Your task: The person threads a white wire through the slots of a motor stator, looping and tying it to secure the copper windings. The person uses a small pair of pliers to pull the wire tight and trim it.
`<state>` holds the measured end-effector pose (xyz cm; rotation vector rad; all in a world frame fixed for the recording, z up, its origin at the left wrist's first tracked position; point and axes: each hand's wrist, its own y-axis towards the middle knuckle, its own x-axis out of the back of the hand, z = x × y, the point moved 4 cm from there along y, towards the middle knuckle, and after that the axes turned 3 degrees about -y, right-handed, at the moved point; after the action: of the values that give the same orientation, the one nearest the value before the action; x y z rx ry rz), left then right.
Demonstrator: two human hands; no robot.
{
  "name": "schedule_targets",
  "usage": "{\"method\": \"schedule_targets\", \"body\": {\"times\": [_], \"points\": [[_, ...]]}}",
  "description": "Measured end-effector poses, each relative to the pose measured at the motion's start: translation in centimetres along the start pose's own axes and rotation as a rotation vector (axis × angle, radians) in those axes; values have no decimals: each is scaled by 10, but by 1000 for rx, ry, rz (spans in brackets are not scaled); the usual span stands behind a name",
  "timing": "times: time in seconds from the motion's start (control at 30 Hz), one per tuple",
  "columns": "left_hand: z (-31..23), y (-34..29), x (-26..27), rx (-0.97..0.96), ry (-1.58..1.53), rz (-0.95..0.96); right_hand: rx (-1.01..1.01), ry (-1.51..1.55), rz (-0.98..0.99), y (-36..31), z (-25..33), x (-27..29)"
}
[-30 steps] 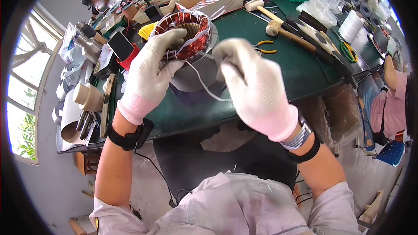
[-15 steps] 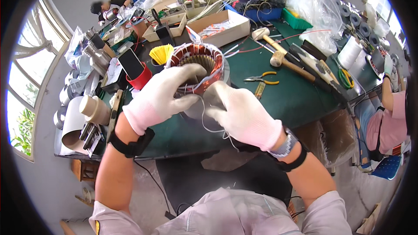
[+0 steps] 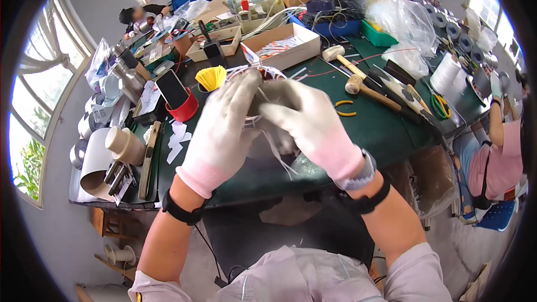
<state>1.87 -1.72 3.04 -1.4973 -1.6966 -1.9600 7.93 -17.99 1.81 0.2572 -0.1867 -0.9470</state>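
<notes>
Hold likely heavy, hard, round grey metal ring point(image 3: 259, 147) by its sides; can't tell grip of bent, white-gloved fingers point(image 3: 245, 90).

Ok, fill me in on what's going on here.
A person in white gloves is working at a copper-wound ring over the green table. The left hand covers its left side and the right hand its right, hiding most of it. A white cord dangles below; whether the fingers grip it is unclear. Pliers lie to the right, with two mallets beyond.
</notes>
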Motion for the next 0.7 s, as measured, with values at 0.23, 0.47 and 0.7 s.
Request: {"method": "schedule_targets", "body": {"times": [0.23,0.47,0.7], "points": [[8,-11,-11,257,-261,147,-244,-426,-372,-113,-69,60],[16,-23,-10,258,-247,84,245,-753,-231,-78,-56,21],[10,-14,-13,153,-246,90,-142,-66,-237,-75,-47,4]]}}
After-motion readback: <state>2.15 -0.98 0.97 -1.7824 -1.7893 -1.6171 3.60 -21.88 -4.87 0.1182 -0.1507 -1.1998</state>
